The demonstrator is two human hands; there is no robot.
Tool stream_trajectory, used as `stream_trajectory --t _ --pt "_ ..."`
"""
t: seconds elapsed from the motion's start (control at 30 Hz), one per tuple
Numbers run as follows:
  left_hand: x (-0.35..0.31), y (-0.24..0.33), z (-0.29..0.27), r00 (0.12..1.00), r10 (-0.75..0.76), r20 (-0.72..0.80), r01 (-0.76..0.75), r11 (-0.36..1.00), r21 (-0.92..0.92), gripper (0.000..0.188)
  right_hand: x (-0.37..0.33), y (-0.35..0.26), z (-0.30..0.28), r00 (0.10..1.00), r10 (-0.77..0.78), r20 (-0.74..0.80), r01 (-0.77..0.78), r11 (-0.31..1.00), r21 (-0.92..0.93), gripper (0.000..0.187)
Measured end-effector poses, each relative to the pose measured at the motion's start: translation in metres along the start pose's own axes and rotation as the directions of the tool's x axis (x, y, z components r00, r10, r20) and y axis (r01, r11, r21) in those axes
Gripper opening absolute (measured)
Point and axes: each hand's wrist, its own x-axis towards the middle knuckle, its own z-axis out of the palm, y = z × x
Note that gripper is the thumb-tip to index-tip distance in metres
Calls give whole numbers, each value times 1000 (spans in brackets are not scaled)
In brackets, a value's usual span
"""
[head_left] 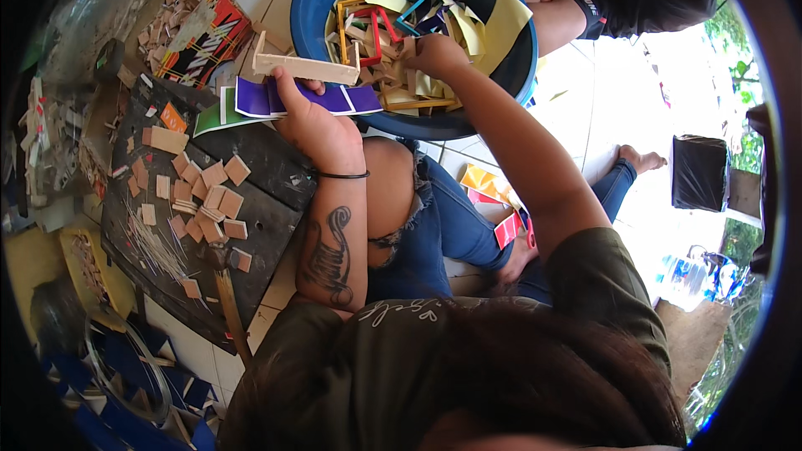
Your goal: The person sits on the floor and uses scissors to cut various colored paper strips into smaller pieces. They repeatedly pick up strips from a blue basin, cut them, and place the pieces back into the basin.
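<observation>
My left hand (313, 127) is closed round a U-shaped wooden piece (305, 68) with short upright ends. The same hand also holds purple paper strips (255, 98) and a green strip (219, 120), fanned out under the wood. Inside the blue tub (311, 12), my right hand (440, 58) reaches down with bent fingers among loose wooden pieces. Its fingertips are partly hidden, and I cannot make out what they grip. Around it in the tub lie a red frame piece (386, 25), a yellow one (342, 32) and pale yellow paper strips (504, 29).
A dark board (280, 171) on my left carries several small wooden blocks (213, 199) and thin sticks (159, 242). Behind it stands a box of wooden bits (163, 38). Red-handled scissors (530, 232) and coloured paper (489, 184) lie near my foot. Another person's leg (560, 23) is beyond the tub.
</observation>
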Motion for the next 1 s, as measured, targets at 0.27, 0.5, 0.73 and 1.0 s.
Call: stream_trajectory --t 0.27,0.5,0.73,1.0 --pt "1 0 -2 998 -1 62 2 1000 -11 15 -36 52 -45 996 -62 60 -22 492 870 51" --pt "1 0 -1 996 -6 84 5 1000 13 16 -33 15 -36 708 -529 -468 420 848 -324 42" --pt "1 0 2 998 -54 43 54 999 1 17 -12 1 -22 715 -664 -220 618 747 -244 18" --pt "5 -9 -4 982 -38 185 39 999 -1 16 -106 43 -55 929 -293 -224 281 167 945 15"
